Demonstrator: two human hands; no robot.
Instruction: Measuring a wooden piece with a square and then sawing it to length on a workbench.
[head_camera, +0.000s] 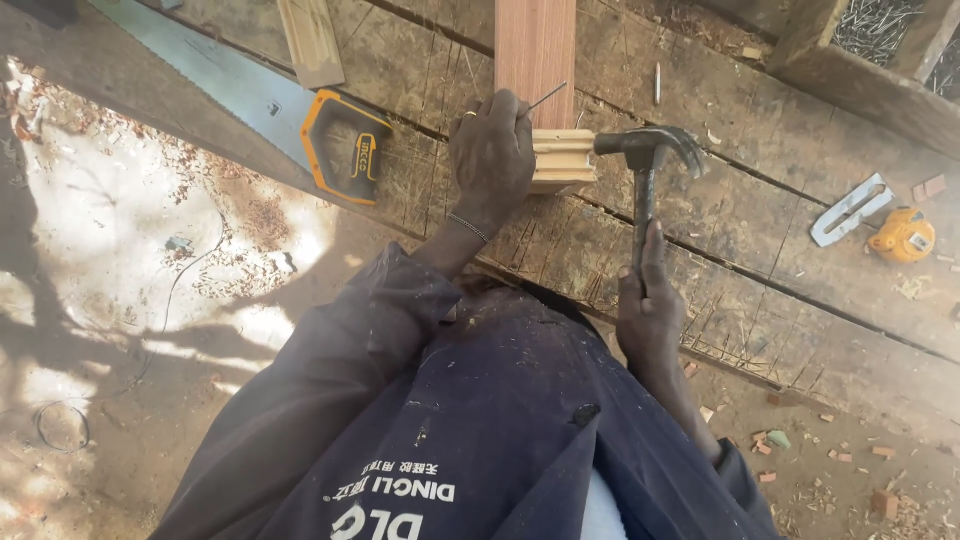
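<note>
Hands first: my left hand (490, 150) pinches a nail (547, 96) over the grooved wood block (563, 160) at twelve o'clock; my right hand (648, 305) grips the hammer (648, 152). I'd tap lightly (fingers low), keeping the nail upright on the tabletop (760, 230).

1. A nail (547, 96) is pinched by the left hand (490, 155) against a reddish plank (535, 50) above a moulded wood block (562, 160).
2. A claw hammer (645, 160) is gripped by the right hand (648, 310), its head just beside the block.
3. A handsaw (250, 100) is laid near the workbench (780, 200) front edge.
4. A yellow tape measure (903, 236) is seen towards the bench's right end.
</note>
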